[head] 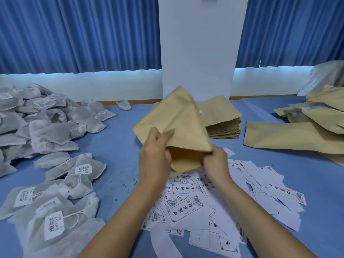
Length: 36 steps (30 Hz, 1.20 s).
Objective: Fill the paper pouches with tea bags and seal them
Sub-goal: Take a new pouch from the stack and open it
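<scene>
A tan paper pouch [176, 120] is held up above the middle of the blue table [115, 149], its mouth turned toward me and pulled apart. My left hand [155, 157] pinches the pouch's left lip, thumb on top. My right hand [216, 162] grips the right lip at its lower corner. White mesh tea bags [46, 127] with barcode tags lie heaped at the left, and more tea bags [55, 207] sit at the near left.
A neat stack of flat empty pouches [225, 120] lies behind the held one. Filled or loose pouches [305, 127] pile up at the right. Printed white labels [188, 207] are scattered under my forearms. A white pillar and blue curtains stand behind the table.
</scene>
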Each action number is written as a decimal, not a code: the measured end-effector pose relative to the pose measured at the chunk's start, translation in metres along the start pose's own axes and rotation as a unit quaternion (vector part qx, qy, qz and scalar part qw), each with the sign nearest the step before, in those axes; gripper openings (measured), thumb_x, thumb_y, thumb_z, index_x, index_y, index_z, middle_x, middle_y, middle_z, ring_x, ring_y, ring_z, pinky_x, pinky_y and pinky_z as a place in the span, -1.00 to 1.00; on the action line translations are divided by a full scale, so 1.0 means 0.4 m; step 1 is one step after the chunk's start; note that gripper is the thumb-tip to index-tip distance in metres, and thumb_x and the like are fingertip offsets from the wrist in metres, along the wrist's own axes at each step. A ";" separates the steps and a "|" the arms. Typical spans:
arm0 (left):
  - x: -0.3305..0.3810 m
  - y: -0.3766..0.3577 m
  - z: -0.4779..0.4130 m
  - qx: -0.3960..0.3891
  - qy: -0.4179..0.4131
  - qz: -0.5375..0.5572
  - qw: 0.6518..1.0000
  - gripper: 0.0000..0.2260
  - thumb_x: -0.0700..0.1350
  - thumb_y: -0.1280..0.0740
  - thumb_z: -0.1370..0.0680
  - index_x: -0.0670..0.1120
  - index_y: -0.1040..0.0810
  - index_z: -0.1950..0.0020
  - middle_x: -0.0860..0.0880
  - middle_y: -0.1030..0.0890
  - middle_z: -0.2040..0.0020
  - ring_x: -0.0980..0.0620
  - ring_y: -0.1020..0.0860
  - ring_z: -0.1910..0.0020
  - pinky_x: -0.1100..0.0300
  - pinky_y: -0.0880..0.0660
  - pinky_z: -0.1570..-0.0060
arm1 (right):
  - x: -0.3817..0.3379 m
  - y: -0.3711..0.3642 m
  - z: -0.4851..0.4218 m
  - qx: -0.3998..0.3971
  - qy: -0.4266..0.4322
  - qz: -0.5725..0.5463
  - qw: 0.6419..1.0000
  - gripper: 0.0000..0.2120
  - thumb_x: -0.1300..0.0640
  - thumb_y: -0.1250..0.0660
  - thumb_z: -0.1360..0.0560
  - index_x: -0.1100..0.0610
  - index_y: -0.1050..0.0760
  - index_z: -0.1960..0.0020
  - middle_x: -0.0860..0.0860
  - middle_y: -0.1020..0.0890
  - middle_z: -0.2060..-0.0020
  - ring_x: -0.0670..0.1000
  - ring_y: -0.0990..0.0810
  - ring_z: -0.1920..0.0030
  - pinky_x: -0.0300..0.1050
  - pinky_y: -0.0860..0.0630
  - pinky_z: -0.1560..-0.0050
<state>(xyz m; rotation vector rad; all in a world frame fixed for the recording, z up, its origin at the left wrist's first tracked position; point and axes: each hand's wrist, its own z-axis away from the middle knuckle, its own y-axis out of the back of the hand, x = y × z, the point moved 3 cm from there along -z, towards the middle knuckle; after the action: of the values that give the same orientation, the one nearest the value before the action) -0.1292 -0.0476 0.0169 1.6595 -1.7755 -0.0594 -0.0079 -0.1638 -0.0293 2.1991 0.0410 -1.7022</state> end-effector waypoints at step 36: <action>-0.229 0.298 0.269 -0.464 0.211 -0.328 0.796 -0.48 0.36 -0.09 -0.52 0.39 -0.01 -0.44 -0.01 -0.04 -0.52 -0.18 0.02 -0.49 -0.25 -0.19 -0.28 | -0.047 -0.110 0.073 -0.061 -0.176 -0.322 0.928 -0.67 0.30 -0.07 -0.64 0.35 -0.18 -0.38 0.42 -0.49 -0.14 0.07 -0.65 0.48 -0.25 -0.52 0.55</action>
<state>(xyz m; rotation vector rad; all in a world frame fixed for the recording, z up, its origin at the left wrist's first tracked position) -0.2917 0.0109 -0.0486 1.2815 -0.5565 -0.6992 -0.0506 -0.1277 -0.0292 1.8604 0.8352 -2.3306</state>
